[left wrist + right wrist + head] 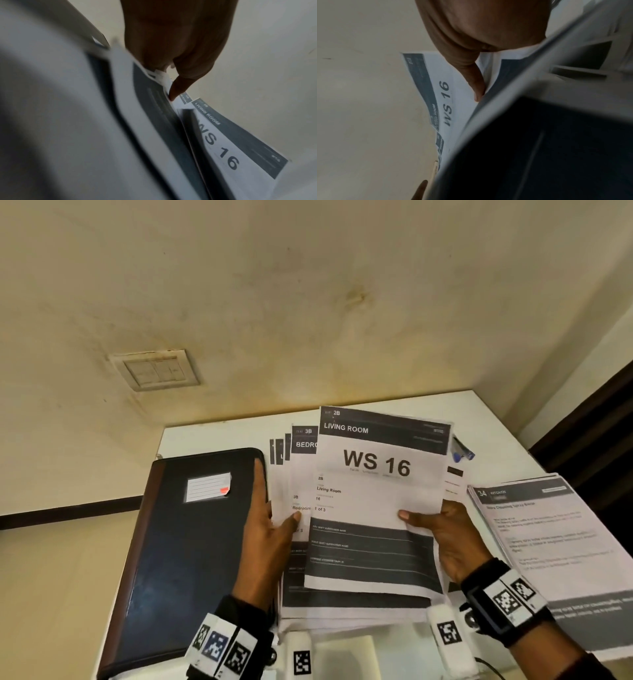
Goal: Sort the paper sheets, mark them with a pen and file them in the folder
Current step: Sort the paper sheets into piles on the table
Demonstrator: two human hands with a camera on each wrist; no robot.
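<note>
Pretty plain room: a cream wall (308, 285) with yellowish stains and a switch plate (156, 369) on the left. White table (486, 419) pushed up against it, dark skirting (68, 511) low on the left, and something dark wooden (596, 412) at far right.

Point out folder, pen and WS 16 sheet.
folder (191, 542): head view, bare part of the dark cover.
pen (462, 451): head view, blue end showing past the sheets.
WS 16 sheet (376, 494): head view, white middle under the big title.
</note>
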